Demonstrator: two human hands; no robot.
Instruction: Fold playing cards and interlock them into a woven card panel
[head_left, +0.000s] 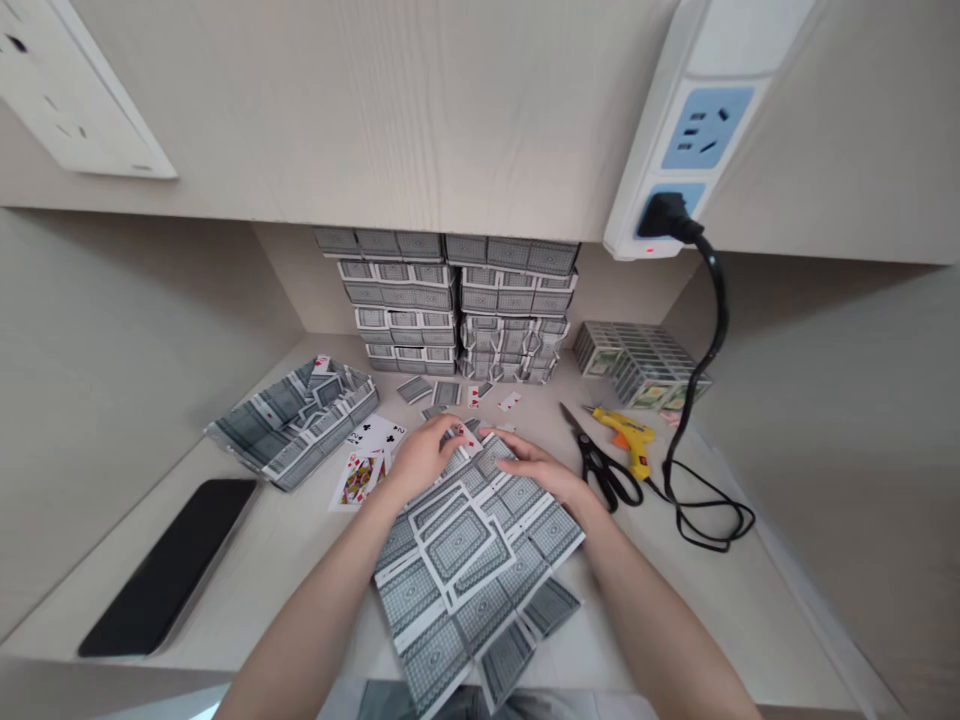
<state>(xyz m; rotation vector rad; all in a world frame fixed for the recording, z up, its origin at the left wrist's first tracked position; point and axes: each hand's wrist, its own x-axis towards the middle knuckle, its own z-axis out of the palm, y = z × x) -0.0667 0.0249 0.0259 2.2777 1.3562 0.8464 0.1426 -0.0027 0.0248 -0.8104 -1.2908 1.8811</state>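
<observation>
A large panel of joined playing cards (480, 625), backs up, lies tilted at the front of the desk, with several loose cards (459, 540) on top of it. At its far edge my left hand (424, 455) pinches a small piece of card with red marks (470, 440). My right hand (544, 475) rests on the panel's far right edge, thumb over the top and fingers beyond the edge, gripping it. Folded card flaps (517, 650) stick out at the panel's near right side.
Stacked card boxes (457, 290) stand at the back, a card tray (296, 420) at left. A black phone (169, 570) lies front left. Scissors (600, 465), a yellow glue gun (630, 437) and its cable (709, 540) lie right. More card blocks (641, 360) sit back right.
</observation>
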